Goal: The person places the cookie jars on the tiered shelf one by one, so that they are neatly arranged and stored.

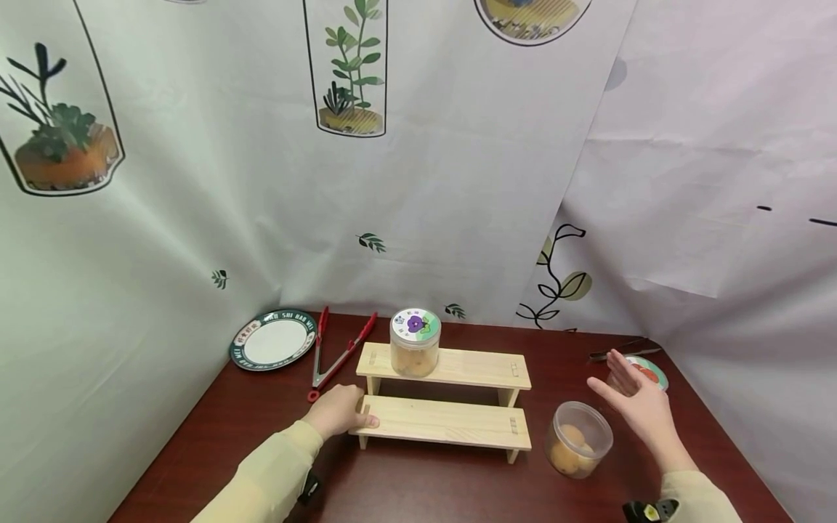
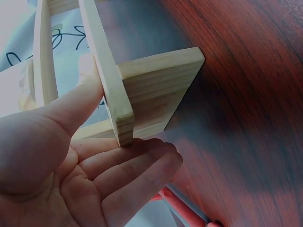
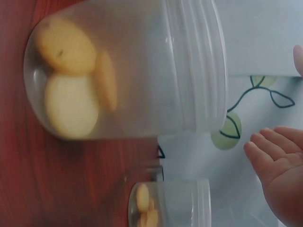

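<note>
My left hand [image 1: 338, 410] holds the left end of a two-step wooden rack [image 1: 445, 423], its thumb on the lower board. The left wrist view shows the thumb [image 2: 80, 97] lying against the board and the fingers [image 2: 128, 175] stretched out by its end. On the upper step stands a lidded clear jar [image 1: 415, 345] with a flower picture on top. Right of the rack is a lidless clear jar [image 1: 578, 439] with several round cookies [image 3: 71, 71] inside. Beside and above it, my right hand [image 1: 637, 407] is raised, fingers extended, holding nothing.
Behind my right hand stands another lidded jar [image 1: 654, 372], partly hidden, near a thin metal utensil [image 1: 624, 351]. At the back left lie red-tipped tongs [image 1: 340, 361] and a green-rimmed plate [image 1: 243, 356]. A printed cloth [image 1: 445, 211] hangs behind the dark red table [image 1: 418, 494].
</note>
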The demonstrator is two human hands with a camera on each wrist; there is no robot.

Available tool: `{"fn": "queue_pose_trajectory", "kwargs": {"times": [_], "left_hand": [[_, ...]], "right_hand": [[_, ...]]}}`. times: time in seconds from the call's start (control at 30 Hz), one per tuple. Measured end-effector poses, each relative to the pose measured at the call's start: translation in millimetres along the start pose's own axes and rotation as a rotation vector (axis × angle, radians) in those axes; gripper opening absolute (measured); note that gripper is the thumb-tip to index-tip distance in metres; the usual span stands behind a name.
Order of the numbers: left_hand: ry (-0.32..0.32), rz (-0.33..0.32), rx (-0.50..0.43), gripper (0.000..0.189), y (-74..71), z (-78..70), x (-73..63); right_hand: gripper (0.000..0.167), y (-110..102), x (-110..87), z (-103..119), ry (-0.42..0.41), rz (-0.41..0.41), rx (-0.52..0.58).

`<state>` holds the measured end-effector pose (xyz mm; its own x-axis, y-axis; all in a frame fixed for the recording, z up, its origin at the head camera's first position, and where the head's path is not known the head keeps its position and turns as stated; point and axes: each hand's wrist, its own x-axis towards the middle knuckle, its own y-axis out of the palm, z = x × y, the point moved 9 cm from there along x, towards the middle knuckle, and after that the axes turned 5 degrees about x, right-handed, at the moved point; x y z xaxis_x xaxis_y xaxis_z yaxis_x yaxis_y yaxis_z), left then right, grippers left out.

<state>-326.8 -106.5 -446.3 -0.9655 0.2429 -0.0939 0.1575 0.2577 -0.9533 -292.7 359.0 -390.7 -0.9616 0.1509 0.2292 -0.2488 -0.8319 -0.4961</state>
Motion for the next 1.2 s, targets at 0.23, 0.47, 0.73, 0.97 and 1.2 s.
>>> {"fn": "queue_pose_trajectory", "kwargs": {"times": [0.23, 0.47, 0.73, 0.97, 1.2], "left_hand": [[0.001, -0.001, -0.008, 0.045, 0.2, -0.1, -0.3], [0.010, -0.014, 0.004, 0.046, 1.0, -0.6, -1.3], [0.006, -0.014, 0.002, 0.046, 0.1, 1.7, -0.2], [-0.003, -0.010, 0.007, 0.047, 0.0, 2.4, 0.1], [0.002, -0.014, 0.015, 0.046, 0.7, 2.3, 0.0]], "right_hand": [[0.081, -15.0, -3.2, -14.1, 0.072, -0.028, -0.047], [0.081, -30.6, -9.0, -26.9, 0.071, -0.100, -0.058], [0.082, -42.5, -13.0, -38.3, 0.071, -0.143, -0.052], [0.080, -50.8, -14.3, -48.2, 0.084, -0.164, -0.024], [0.077, -61.1, -16.8, -60.3, 0.088, -0.207, 0.000]]}}
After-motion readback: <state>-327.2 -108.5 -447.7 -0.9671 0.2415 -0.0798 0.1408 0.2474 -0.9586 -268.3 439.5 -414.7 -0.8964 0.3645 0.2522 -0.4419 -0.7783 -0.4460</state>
